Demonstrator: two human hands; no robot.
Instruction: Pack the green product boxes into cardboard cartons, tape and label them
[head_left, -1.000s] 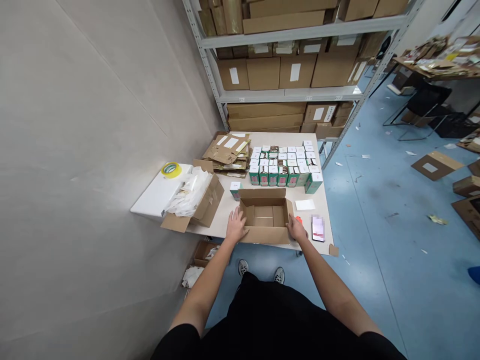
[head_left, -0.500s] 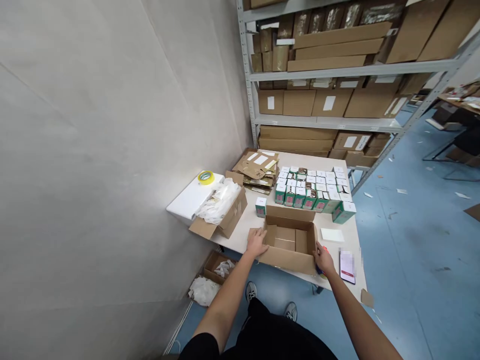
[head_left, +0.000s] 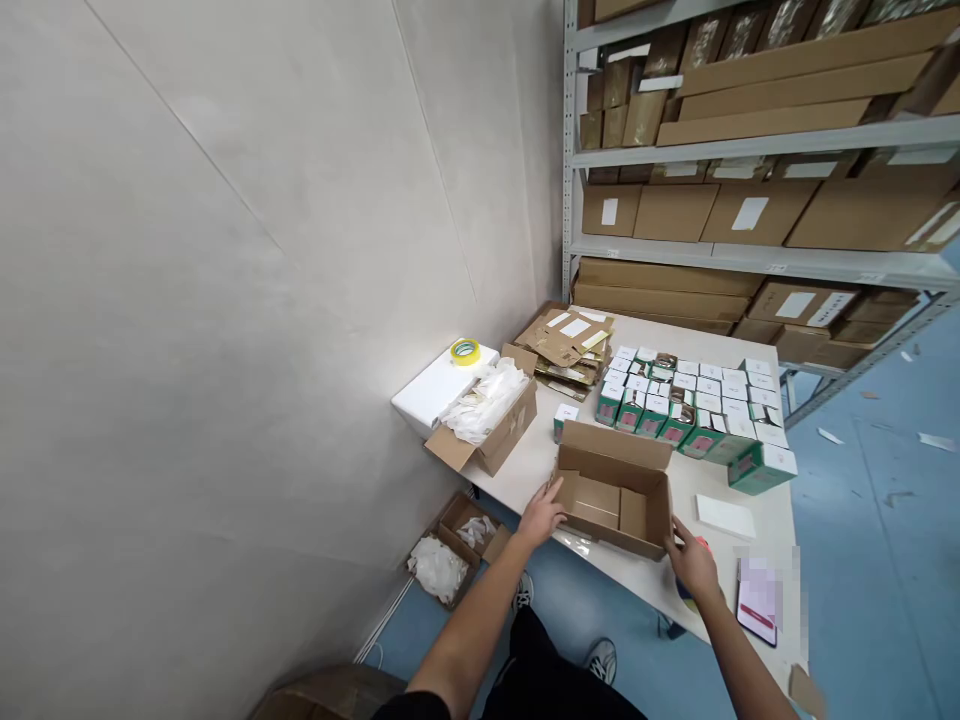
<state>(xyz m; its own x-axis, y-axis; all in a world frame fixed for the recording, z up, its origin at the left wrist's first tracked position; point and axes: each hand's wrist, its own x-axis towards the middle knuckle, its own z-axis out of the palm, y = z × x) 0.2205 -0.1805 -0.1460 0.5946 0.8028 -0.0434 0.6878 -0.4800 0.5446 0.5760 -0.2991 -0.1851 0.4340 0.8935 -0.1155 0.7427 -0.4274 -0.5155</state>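
An open, shallow cardboard box [head_left: 643, 547] lies before me near the table's front edge, and its inside shows only bare cardboard. My left hand [head_left: 541, 515] is closed on its left front corner, fingertips over the rim. At the opposite end, my right hand [head_left: 694, 565] grips the right wall. Partly hidden beneath the right hand is a red, blue and yellow object [head_left: 685, 596] whose kind I cannot make out. Just behind the box's left corner stands a small green-and-white carton [head_left: 565, 421]. Rows of similar product cartons [head_left: 697, 400] stand behind the box.
On the left, a carton [head_left: 511, 432] of white plastic bags sits beside a white box [head_left: 427, 395] topped by yellow tape [head_left: 465, 352]. Flattened cardboard [head_left: 566, 345] is stacked behind. A white slab [head_left: 725, 516] and phone [head_left: 757, 605] lie right. Shelving [head_left: 750, 260] stands beyond.
My view has turned left, so the scene sits further right. The box's near flap no longer sticks out toward me; its front wall shows. Both hands remain at its ends.
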